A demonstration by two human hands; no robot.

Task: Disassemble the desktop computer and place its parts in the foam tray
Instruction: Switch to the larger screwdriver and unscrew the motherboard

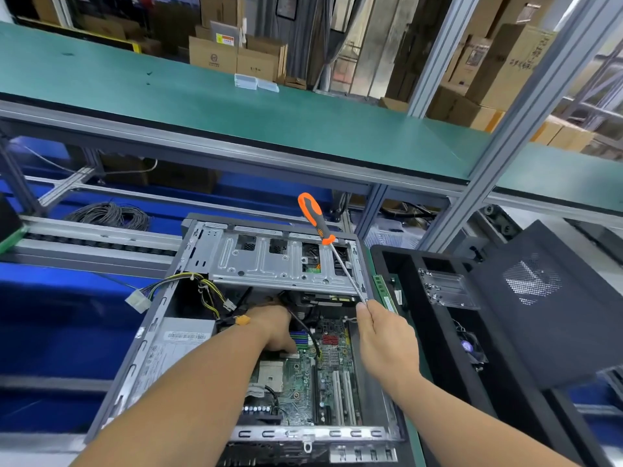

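A: Largest first. Landmark is the computer case (188,332), open on its side, lying in front of the person.

B: Noted. Right of the case stands the black foam tray (438,348), its near wall almost touching the case's right edge. A dark mesh side panel (539,298) leans over the tray's far right part.

A: Inside the case?

B: At the case's far end, the grey metal drive cage (269,261) spans its width. Below that, in the case floor, lies the green motherboard (303,375). At the case's left, the power supply (182,345), with a yellow and black cable bundle (209,291) rising over the left wall.

A: Hands?

B: Left hand (273,326) is deep in the case, just under the cage's near edge, fingers curled down among the cables. What it holds is hidden; I cannot tell whether it grips anything. Right hand (384,335) is over the case's right edge and pinches the tip end of the screwdriver (317,219) shaft between thumb and fingertips.

A: Screwdriver axis?

B: Long axis runs up and away from the right hand, leaning left, orange handle high above the cage's right end. So it is held backwards, handle far from the palm.

A: Judgement?

B: Whatever comes out next lies under the cage; left hand is nearer. The tray is nearer the right hand.
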